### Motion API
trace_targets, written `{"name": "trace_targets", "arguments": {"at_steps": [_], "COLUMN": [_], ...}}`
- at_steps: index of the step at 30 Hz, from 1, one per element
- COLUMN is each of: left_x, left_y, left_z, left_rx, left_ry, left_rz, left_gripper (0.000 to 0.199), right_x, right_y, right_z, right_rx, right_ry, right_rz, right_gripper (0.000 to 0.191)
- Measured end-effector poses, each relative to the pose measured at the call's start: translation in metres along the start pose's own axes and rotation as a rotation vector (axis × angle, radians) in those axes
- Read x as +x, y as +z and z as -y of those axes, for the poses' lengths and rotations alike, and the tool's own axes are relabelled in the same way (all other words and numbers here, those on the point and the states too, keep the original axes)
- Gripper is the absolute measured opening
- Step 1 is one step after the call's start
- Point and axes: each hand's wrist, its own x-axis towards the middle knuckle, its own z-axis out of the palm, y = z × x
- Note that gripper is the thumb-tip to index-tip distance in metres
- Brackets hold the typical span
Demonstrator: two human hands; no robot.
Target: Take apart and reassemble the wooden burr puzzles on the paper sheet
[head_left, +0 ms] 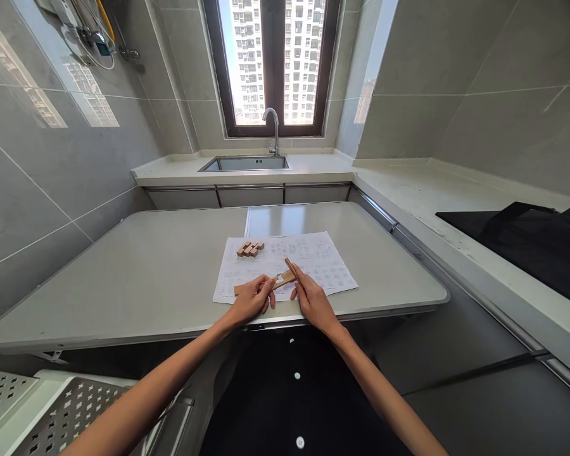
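Note:
Over the near edge of a printed paper sheet, my left hand has its fingers closed on a flat, notched wooden piece. My right hand pinches a narrow wooden stick, which slants across the right end of the notched piece. The two wooden parts touch or overlap; the exact contact is too small to tell. A small cluster of notched wooden blocks lies on the upper left part of the sheet.
The sheet lies on a light table with rounded corners. Beyond it are a counter with a sink and a faucet. A black bag rests on the right counter. At the lower left stands a perforated white rack.

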Motion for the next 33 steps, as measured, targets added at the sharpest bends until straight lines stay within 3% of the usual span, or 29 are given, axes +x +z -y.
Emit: {"name": "trace_targets", "arguments": {"at_steps": [10, 19, 33], "left_x": [-0.003, -0.005, -0.005], "left_y": [-0.001, -0.001, -0.003], "left_z": [-0.01, -0.01, -0.008], "left_rx": [0.039, 0.037, -0.081], "left_ry": [-0.021, -0.007, 0.002], "left_rz": [-0.012, -0.024, 0.071], "left_gripper": [0.047, 0.047, 0.043], "right_x": [-0.001, -0.001, -0.002], "right_y": [0.007, 0.006, 0.001], "right_z": [-0.01, -0.005, 0.002], "right_rx": [-0.025, 0.011, 0.053], "right_ry": [-0.051, -0.014, 0.004], "right_rz": [-0.03, -0.041, -0.025], "right_gripper": [0.059, 0.059, 0.055]}}
